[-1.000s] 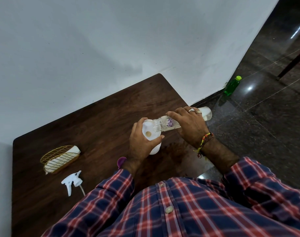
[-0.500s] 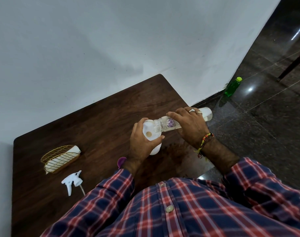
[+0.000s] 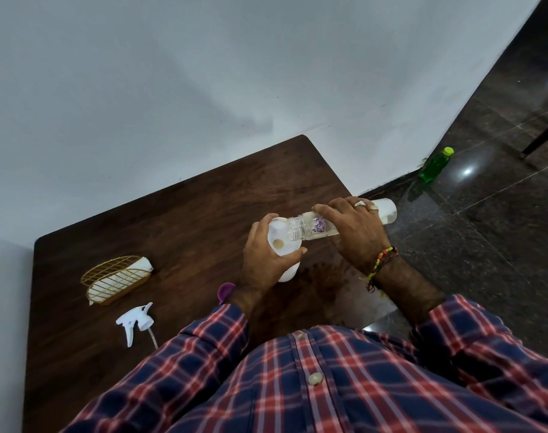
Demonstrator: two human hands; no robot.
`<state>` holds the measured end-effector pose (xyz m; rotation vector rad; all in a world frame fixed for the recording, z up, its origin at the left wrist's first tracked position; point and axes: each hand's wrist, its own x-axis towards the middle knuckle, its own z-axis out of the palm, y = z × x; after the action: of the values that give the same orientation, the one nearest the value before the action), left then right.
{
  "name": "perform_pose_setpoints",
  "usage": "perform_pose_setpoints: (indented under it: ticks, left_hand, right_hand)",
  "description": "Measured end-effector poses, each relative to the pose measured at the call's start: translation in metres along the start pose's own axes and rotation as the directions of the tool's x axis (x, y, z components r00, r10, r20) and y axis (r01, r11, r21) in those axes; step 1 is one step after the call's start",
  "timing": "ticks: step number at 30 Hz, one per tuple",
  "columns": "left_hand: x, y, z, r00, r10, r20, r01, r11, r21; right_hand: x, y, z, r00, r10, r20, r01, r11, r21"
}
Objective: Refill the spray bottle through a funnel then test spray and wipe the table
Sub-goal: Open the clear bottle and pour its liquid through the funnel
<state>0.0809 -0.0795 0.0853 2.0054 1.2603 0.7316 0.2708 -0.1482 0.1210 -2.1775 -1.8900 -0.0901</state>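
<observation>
- A dark brown wooden surface (image 3: 188,214) stands in the corner of a room, against a plain pale wall, with glossy dark stone floor to the right; a green plastic bottle with a yellow-green cap (image 3: 432,166) stands on that floor by the wall.
- At the near right of the surface, the left hand (image 3: 268,260) is wrapped around the white plastic spray bottle (image 3: 287,271), thumb curled over the rim of the white plastic funnel (image 3: 282,240) seated in its neck.
- The right hand (image 3: 355,232) grips a clear plastic refill bottle with a small purple print (image 3: 310,229), fingers curled over its barrel; it lies almost level, threaded mouth over the funnel bowl, base pointing right past the surface edge.
- By my judgement the pour is in progress; no stream can be made out.
- The refill bottle looks thin-walled and light, likely to dent if squeezed and slick when wet; mid-barrel is the sound place to hold it.
- The spray bottle seems light and top-heavy with the funnel in; holding it at the shoulder, as here, steadies both.
- The white plastic trigger spray head with its dip tube (image 3: 136,321) lies at the near left, apart from the bottle.
- Beyond it sits a gold wire basket holding folded white cloth (image 3: 116,279).
- A purple cap (image 3: 225,291) peeks out beside the left wrist.
</observation>
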Motion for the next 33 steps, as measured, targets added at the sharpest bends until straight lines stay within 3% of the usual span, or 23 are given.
perform_pose_setpoints:
  ticks: [33]
  left_hand:
    - [-0.0008,-0.0031,0.001,1.0,0.009,0.022,-0.008,1.0,-0.018]
  right_hand:
    - [0.0018,-0.0009,0.0009,1.0,-0.004,-0.011,0.003,1.0,-0.005]
